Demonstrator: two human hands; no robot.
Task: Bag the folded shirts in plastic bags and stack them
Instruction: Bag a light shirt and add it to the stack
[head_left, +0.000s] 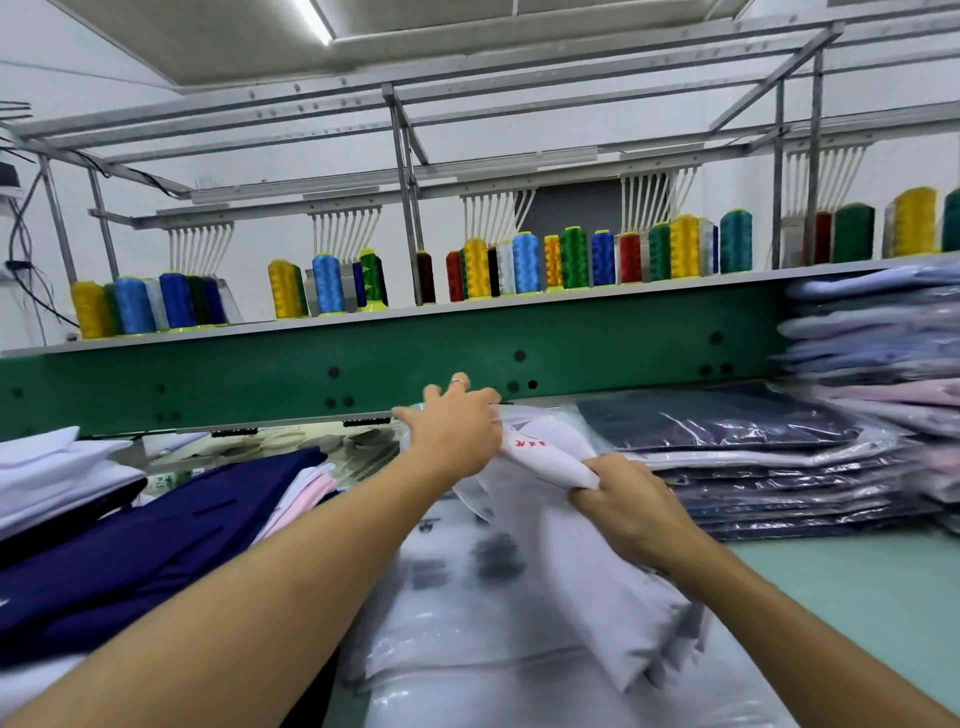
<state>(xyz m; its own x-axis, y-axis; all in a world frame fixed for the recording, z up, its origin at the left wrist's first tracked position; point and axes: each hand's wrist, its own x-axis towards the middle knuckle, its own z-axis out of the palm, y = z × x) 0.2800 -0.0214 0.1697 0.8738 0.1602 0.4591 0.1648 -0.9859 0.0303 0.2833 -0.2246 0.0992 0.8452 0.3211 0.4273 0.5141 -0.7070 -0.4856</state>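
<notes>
A folded white shirt (587, 561) with small red lettering lies tilted in the middle, its far end going into a clear plastic bag (550, 415). My left hand (457, 431) grips the bag's mouth at the shirt's far end, a ring on one finger. My right hand (623, 504) is closed on the shirt's right edge. Under the shirt lies a heap of empty clear bags (467, 613) with dark print. A stack of bagged dark shirts (753, 467) stands just right of my hands, a navy one on top.
Unbagged folded shirts, navy (156, 540), white (57, 478) and pink (306, 499), lie at the left. A tall pile of bagged pale shirts (878, 353) rises at far right. Behind runs a green machine beam (363, 358) topped with thread cones (524, 265). The green table (857, 587) shows bare at right.
</notes>
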